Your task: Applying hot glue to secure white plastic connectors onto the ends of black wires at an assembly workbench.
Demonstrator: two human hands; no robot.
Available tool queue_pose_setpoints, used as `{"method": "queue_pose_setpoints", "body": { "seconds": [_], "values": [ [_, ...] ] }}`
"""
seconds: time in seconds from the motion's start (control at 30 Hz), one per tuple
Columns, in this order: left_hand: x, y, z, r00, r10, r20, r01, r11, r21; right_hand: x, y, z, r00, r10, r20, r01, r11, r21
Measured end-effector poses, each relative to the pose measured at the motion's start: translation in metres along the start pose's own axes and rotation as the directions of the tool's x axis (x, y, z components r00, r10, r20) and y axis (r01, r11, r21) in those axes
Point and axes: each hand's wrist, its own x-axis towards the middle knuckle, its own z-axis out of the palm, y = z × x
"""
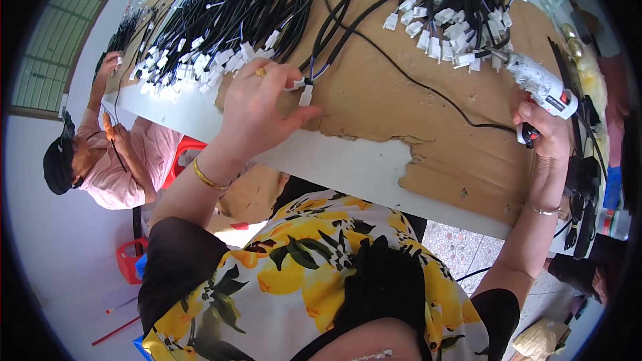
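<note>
My left hand (264, 97) is over the cardboard with thumb and forefinger apart. Between them lies a white plug connector (305, 96) on the end of a black-sleeved cable (344, 37). The forefinger is right beside the connector; I cannot tell whether it touches. My right hand (545, 127) is closed around the handle of a white hot glue gun (535, 80). Its metal nozzle points up and left, close to a bundle of white connectors (455, 37) on black cables. A larger heap of black cables (234, 17) with white connectors lies beyond my left hand.
Torn brown cardboard (461, 160) covers much of the white table (354, 164). A thin black cord (428, 90) crosses it toward my right hand. At the left a co-worker (120, 167) in pink holds an orange-handled tool (108, 124). Black cables and a clear bottle (614, 222) are at the right edge.
</note>
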Motion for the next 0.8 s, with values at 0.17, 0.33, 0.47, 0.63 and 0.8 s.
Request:
{"method": "queue_pose_setpoints", "body": {
  "seconds": [0.17, 0.33, 0.47, 0.63, 0.8],
  "values": [
    [-0.007, 0.001, 0.011, 0.997, -0.031, 0.066, 0.033, 0.999, -0.024, -0.005, 0.006, -0.013, 0.999, -0.019, 0.029, 0.020, 0.999, -0.046],
    [-0.003, -0.012, 0.013, 0.985, -0.148, -0.087, 0.135, 0.981, -0.141, -0.005, 0.002, -0.003, 1.000, -0.011, -0.023, 0.011, 1.000, -0.022],
    [0.012, -0.027, -0.008, 0.933, -0.287, -0.215, 0.269, 0.957, -0.111, -0.005, 0.002, -0.002, 0.999, -0.020, -0.044, 0.020, 1.000, -0.002],
    [0.023, -0.040, -0.019, 0.950, -0.015, -0.313, 0.108, 0.954, 0.281, -0.001, 0.009, -0.008, 0.998, -0.060, -0.030, 0.061, 0.996, 0.061],
    [0.065, -0.012, -0.008, 0.967, 0.090, -0.237, -0.064, 0.991, 0.117, -0.002, 0.009, -0.015, 1.000, -0.022, 0.007, 0.022, 0.998, 0.061]
  ]
}}
